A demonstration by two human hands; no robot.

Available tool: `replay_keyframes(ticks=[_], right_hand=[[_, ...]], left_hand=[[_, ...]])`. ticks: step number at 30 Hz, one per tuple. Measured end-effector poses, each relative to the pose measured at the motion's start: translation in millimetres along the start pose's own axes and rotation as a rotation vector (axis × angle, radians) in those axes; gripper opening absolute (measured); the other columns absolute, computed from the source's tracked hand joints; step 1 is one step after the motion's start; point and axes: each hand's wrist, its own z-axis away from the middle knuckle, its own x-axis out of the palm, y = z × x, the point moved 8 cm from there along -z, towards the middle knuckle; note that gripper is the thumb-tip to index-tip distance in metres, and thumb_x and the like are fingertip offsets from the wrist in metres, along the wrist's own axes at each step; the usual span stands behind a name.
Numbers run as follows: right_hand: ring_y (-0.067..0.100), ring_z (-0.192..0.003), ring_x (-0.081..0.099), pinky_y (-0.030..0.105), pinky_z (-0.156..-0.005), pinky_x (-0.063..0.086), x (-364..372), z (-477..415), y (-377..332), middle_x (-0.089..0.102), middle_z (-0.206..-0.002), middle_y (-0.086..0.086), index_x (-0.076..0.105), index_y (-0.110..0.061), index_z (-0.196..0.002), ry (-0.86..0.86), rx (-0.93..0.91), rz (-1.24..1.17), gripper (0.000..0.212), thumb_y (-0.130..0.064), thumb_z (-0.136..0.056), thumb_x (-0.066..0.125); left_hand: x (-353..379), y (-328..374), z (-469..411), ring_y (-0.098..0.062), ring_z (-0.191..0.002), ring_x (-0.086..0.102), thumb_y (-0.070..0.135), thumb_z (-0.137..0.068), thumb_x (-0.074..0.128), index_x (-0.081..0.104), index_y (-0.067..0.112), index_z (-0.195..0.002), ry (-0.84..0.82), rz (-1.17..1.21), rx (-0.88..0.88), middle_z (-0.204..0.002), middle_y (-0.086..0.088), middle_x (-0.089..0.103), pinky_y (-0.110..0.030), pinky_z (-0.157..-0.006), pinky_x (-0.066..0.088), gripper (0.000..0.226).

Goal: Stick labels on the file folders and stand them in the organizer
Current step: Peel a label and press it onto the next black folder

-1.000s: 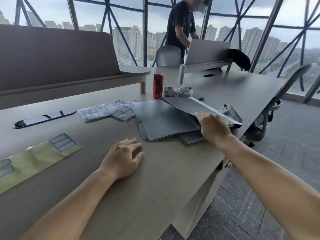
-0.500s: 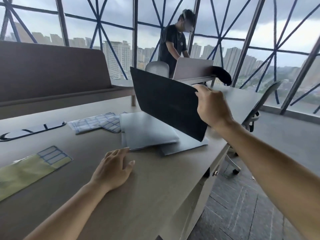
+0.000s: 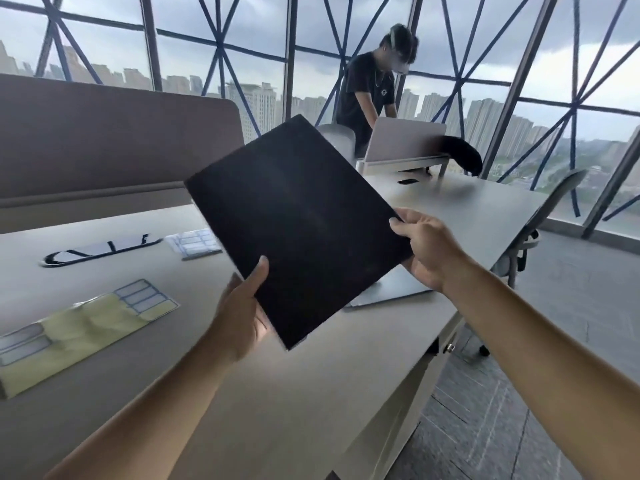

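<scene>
The folder (image 3: 298, 230) is in the air at the centre of the frame, above the counter (image 3: 311, 393). It is tilted like a diamond, with its dark, plain face towards the camera and no label showing on it. Its long axis runs from upper left to lower right.

The left hand (image 3: 239, 317) grips the lower left edge, thumb laid on the face. The right hand (image 3: 426, 251) pinches the right corner, fingers (image 3: 401, 225) curled over the edge.

Under that corner a pale folder (image 3: 391, 289) lies flat. The label sheet (image 3: 86, 327) lies at the lower left, nearer the left hand, so that hand probably reaches for it once the folder is laid down. More labels (image 3: 194, 242) lie further back. No organizer is in view.
</scene>
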Motion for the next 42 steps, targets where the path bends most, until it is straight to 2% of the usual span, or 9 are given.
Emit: replay_keyframes(ticks=[5, 12, 16, 19, 25, 28, 32, 37, 42], right_hand=[[0.026, -0.088, 0.067, 0.033, -0.070, 0.057, -20, -6, 26, 0.072, -0.099, 0.013, 0.065, -0.004, -0.109, 0.063, 0.107, 0.230, 0.016, -0.006, -0.096, 0.055], [0.023, -0.098, 0.073, 0.035, -0.083, 0.058, 3, -3, 25, 0.076, -0.107, 0.006, 0.070, -0.012, -0.113, -0.219, 0.169, 0.325, 0.026, -0.031, -0.097, 0.060], [0.022, -0.092, 0.074, 0.044, -0.085, 0.059, 4, -10, -7, 0.077, -0.102, 0.005, 0.071, -0.016, -0.106, -0.113, -0.072, 0.462, 0.017, -0.028, -0.094, 0.065], [0.024, -0.092, 0.072, 0.048, -0.086, 0.057, 22, -1, -53, 0.077, -0.098, 0.003, 0.071, -0.016, -0.102, 0.010, -0.337, 0.737, 0.029, -0.041, -0.089, 0.063], [0.035, -0.088, 0.067, 0.040, -0.073, 0.050, 121, 71, -80, 0.070, -0.102, 0.009, 0.061, -0.023, -0.125, 0.062, -0.789, 1.512, 0.029, -0.026, -0.098, 0.051], [0.029, -0.085, 0.066, 0.036, -0.064, 0.045, 163, 89, -43, 0.064, -0.103, 0.004, 0.059, -0.018, -0.123, -0.127, -0.812, 1.640, 0.033, -0.010, -0.094, 0.045], [0.031, -0.101, 0.064, 0.039, -0.071, 0.048, 189, 92, -2, 0.060, -0.116, 0.009, 0.052, -0.011, -0.127, -0.278, -0.690, 1.715, 0.034, -0.009, -0.094, 0.043], [0.029, -0.116, 0.056, 0.038, -0.084, 0.047, 200, 93, 26, 0.055, -0.123, 0.004, 0.048, -0.020, -0.128, -0.655, -0.415, 1.627, 0.035, -0.035, -0.096, 0.046], [0.020, -0.131, 0.046, 0.034, -0.106, 0.036, 226, 88, 35, 0.049, -0.143, -0.002, 0.043, -0.030, -0.146, -0.869, -0.339, 1.447, 0.060, -0.063, -0.096, 0.042]], left_hand=[[-12, 11, 1, -0.024, -0.112, 0.066, 0.018, -0.094, 0.060, 0.052, 0.021, -0.133, 0.118, -0.097, 0.049, -0.123, -0.003, 0.069, -0.044, -0.088, 0.057, 0.040], [-9, 2, 4, -0.026, -0.109, 0.068, 0.015, -0.091, 0.060, 0.057, 0.020, -0.129, 0.063, -0.156, -0.070, -0.120, -0.005, 0.070, -0.040, -0.081, 0.060, 0.039], [-10, 12, 2, -0.025, -0.106, 0.069, 0.021, -0.094, 0.062, 0.057, 0.015, -0.126, 0.161, -0.367, -0.026, -0.119, -0.007, 0.070, -0.040, -0.092, 0.056, 0.033], [-18, 31, 4, -0.026, -0.108, 0.058, 0.042, -0.087, 0.069, 0.036, 0.024, -0.144, 0.336, -0.585, 0.020, -0.121, -0.008, 0.058, -0.048, -0.104, 0.045, 0.069], [20, 86, 20, -0.037, -0.115, 0.062, 0.051, -0.076, 0.066, 0.050, 0.021, -0.134, 0.145, -0.056, 0.043, -0.130, -0.011, 0.059, -0.056, -0.100, 0.047, 0.067], [28, 88, 29, -0.040, -0.109, 0.066, 0.052, -0.077, 0.072, 0.054, 0.006, -0.113, 0.138, -0.066, -0.014, -0.121, -0.023, 0.064, -0.057, -0.093, 0.052, 0.061], [-2, 85, 33, -0.030, -0.081, 0.074, 0.022, -0.093, 0.063, 0.065, -0.003, -0.100, 0.430, -0.249, 0.020, -0.095, -0.022, 0.072, -0.041, -0.068, 0.060, 0.027], [-40, 86, 49, -0.017, -0.046, 0.060, -0.006, -0.085, 0.051, 0.055, 0.000, -0.071, 0.533, -0.414, -0.016, -0.055, -0.011, 0.055, -0.030, -0.052, 0.055, 0.016], [-86, 109, 90, -0.036, -0.086, 0.069, 0.001, -0.090, 0.053, 0.063, -0.012, -0.108, 0.493, -0.457, -0.041, -0.100, -0.028, 0.069, -0.041, -0.067, 0.060, 0.024]])
